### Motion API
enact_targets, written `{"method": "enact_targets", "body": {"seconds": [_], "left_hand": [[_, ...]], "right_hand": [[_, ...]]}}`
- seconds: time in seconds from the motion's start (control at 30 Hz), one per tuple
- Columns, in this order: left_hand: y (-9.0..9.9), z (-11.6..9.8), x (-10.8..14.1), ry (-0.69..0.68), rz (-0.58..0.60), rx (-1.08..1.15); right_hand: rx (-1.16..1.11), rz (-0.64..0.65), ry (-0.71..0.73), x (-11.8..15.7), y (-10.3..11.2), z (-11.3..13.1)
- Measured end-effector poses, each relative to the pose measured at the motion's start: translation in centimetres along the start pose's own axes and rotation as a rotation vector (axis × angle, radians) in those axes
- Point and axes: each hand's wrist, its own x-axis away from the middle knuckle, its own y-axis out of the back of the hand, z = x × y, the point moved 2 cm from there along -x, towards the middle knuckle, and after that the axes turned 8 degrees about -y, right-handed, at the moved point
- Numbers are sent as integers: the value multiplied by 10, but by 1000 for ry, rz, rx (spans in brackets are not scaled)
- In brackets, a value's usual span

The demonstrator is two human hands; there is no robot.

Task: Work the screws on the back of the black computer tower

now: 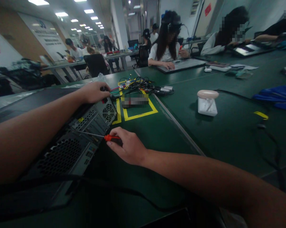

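A dark computer case (59, 158) lies tilted on the green table at the left, its rear panel with vents, a round fan grille and ports facing me. My right hand (128, 147) grips the red and black handle of a screwdriver (93, 134). The thin shaft points left, and its tip is at the rear panel below a yellow sticker. Over the far end of the case, my left hand (95, 91) has its fingers curled round a small dark object, which I cannot make out clearly.
Tangled cables (140, 85) and a blurred dark box (135, 100) lie near yellow tape beyond the case. A white box with a pink top (207, 106) stands right. A black strap crosses the foreground. People sit across the table.
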Motion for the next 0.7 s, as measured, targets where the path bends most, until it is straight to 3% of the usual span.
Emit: {"method": "enact_targets", "body": {"seconds": [0.7], "left_hand": [[-3,3,-5,47,-28,-9]], "right_hand": [[19,-3,53,1,-1,-1]]}}
